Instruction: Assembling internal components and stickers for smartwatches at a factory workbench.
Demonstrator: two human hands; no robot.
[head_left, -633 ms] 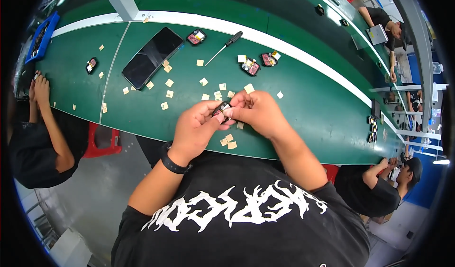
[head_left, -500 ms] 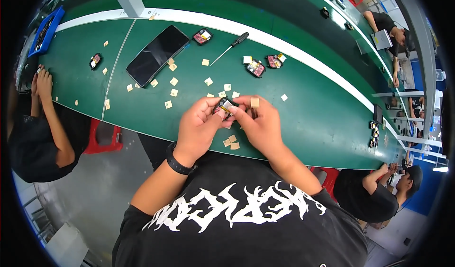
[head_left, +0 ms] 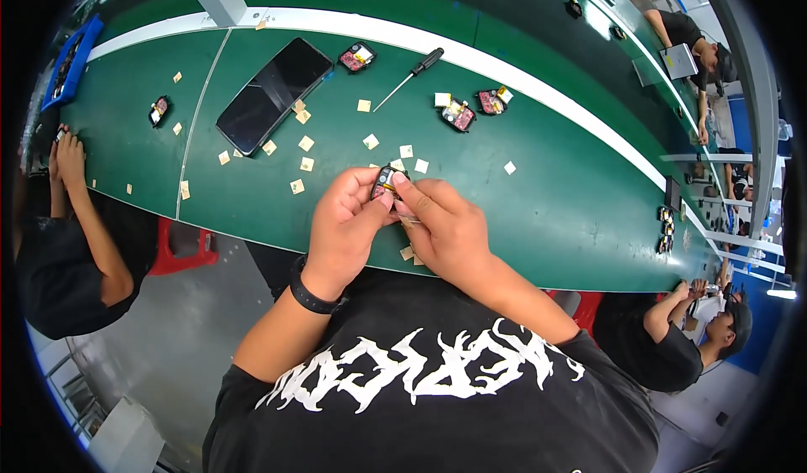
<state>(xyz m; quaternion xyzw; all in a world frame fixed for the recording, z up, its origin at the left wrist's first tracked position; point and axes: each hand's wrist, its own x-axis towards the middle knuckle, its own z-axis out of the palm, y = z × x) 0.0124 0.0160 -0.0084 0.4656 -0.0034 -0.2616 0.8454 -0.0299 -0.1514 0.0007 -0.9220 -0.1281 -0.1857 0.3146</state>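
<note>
L hand (head_left: 346, 214): pinching unit (head_left: 382, 181)
R hand (head_left: 454, 225): digits at unit; can't make out if pinching
Unit: two-handed work, prob.; next move needs steady L hold

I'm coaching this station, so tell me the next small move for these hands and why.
Probably press gently on the small black device with the right hand: a digit of that hand lies on its upward face, and the left hand grips it.

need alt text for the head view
A bare left hand grips a small, black-cased electronic unit, a bare right hand touching it, over a green tabletop strewn with small cream square pieces. Beyond lie a black rectangular phone-like slab and a black-handled screwdriver.
</note>
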